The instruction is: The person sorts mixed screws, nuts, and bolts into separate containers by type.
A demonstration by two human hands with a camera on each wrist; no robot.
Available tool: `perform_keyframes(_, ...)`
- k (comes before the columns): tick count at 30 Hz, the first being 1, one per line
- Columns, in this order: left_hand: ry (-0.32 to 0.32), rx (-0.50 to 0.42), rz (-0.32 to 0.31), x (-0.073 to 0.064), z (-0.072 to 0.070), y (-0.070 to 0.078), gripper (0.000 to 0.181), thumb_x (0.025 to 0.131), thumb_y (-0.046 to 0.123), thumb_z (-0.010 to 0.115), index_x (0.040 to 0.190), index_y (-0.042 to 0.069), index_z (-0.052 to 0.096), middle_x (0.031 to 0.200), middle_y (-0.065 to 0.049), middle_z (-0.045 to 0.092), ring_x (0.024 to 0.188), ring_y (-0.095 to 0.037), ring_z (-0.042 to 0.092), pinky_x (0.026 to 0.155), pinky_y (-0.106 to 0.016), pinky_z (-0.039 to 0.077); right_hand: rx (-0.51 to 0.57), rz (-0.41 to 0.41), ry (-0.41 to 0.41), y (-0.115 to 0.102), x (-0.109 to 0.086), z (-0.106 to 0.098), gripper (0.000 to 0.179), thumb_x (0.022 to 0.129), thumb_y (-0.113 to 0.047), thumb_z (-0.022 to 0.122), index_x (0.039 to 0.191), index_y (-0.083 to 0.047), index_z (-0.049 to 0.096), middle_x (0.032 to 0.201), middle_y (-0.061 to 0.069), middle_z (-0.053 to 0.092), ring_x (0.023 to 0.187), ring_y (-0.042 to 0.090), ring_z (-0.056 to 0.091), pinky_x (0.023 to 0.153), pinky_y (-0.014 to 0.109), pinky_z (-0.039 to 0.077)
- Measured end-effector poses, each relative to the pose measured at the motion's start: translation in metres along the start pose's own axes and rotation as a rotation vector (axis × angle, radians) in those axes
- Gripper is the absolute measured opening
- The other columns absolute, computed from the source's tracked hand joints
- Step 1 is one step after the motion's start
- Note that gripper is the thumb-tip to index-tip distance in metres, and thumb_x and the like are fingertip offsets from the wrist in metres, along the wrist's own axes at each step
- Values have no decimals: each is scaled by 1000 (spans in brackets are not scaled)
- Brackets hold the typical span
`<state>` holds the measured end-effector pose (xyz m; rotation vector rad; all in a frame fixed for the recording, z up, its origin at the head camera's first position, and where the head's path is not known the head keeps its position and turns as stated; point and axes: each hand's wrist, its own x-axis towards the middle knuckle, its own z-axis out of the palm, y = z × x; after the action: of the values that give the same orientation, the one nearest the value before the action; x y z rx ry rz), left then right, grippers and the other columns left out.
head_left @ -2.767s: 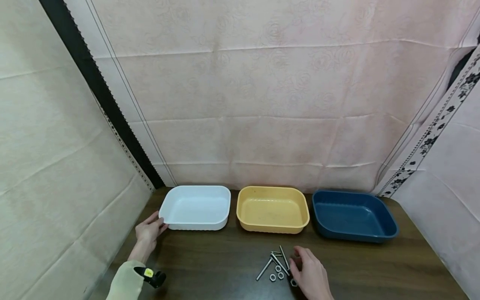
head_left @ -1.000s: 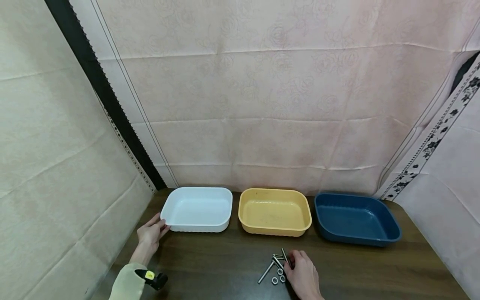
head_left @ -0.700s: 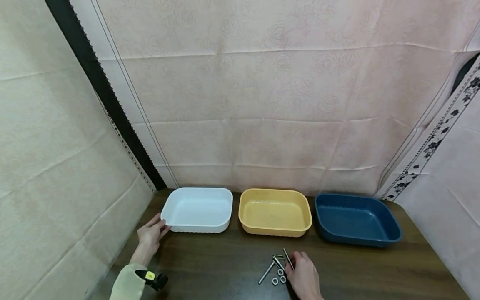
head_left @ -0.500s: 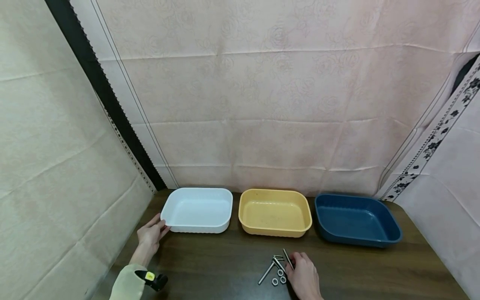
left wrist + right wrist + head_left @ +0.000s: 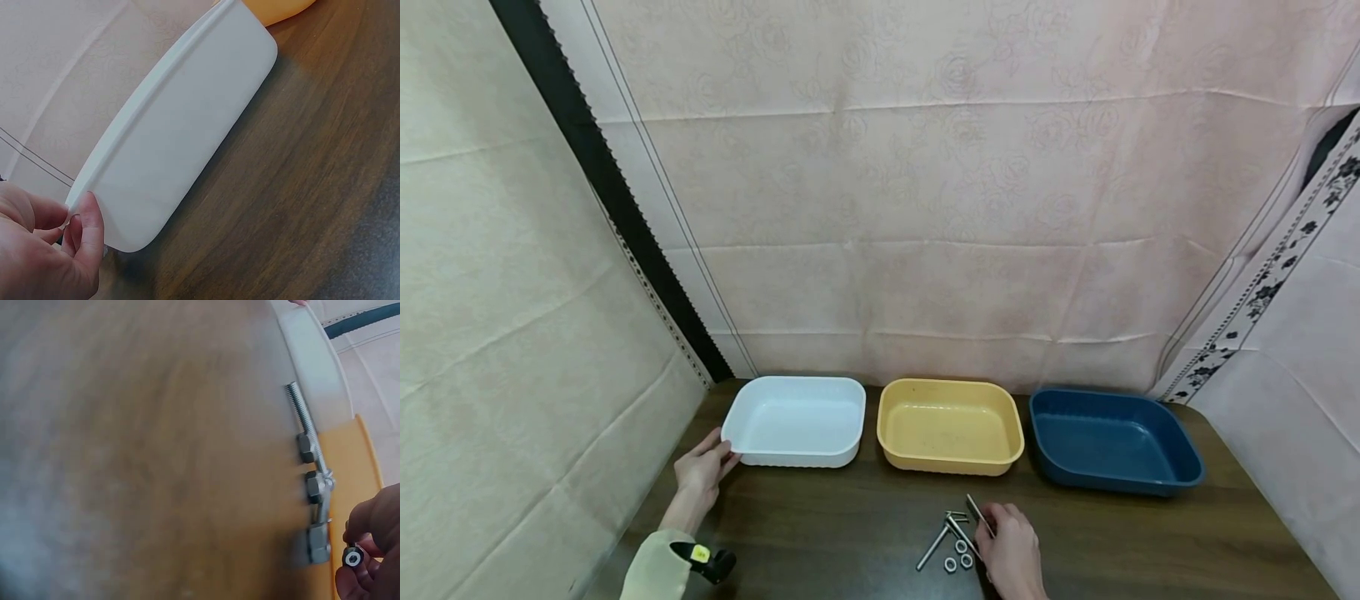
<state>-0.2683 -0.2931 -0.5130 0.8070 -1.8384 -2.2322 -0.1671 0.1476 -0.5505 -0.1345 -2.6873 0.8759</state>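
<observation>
My right hand pinches a socket-head bolt between thumb and fingers, at the right side of a small pile of hardware. In the right wrist view the bolt's round head with its hex socket faces the camera. Beside it on the table lie several more bolts and hex nuts. At the far left, my left hand holds the near left corner of a white rectangular tub. The left wrist view shows the thumb against the tub's outer wall, with fingers at the rim.
A yellow tub stands in the middle of the back row, and a dark blue tub to its right. All three tubs have bare floors. Pale cloth hangs behind and at both sides of the brown wooden table.
My right hand was beside the pile with loose fingers; it has since taken hold of a bolt and shifted it slightly right. The left hand stays on the white tub.
</observation>
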Motion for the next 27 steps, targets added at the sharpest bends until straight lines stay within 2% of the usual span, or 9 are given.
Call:
perform_keyframes(9, 26, 3, -7, 0, 1, 0, 54, 98, -4, 53, 151, 2, 41, 151, -23, 38, 80, -5, 66, 83, -24, 57, 72, -154, 117, -13, 4, -1, 19, 70, 8, 75, 83, -6, 72, 77, -3, 59, 67, 13, 56, 56, 32, 50)
perform_keyframes(20, 10, -15, 10, -2, 1, -1, 54, 97, -6, 53, 150, -1, 40, 148, -28, 41, 79, -4, 67, 83, -24, 57, 143, -183, 41, -34, 13, -2, 19, 74, 9, 74, 87, -6, 72, 79, -2, 59, 69, 12, 58, 57, 27, 52)
perform_keyframes(27, 19, -8, -1, -4, 2, 1, 54, 98, -5, 54, 150, 0, 41, 149, -27, 40, 80, -5, 67, 85, -25, 57, 191, -248, 89, -50, 19, 3, 19, 73, 10, 74, 84, -4, 72, 78, 0, 59, 67, 13, 57, 55, 26, 51)
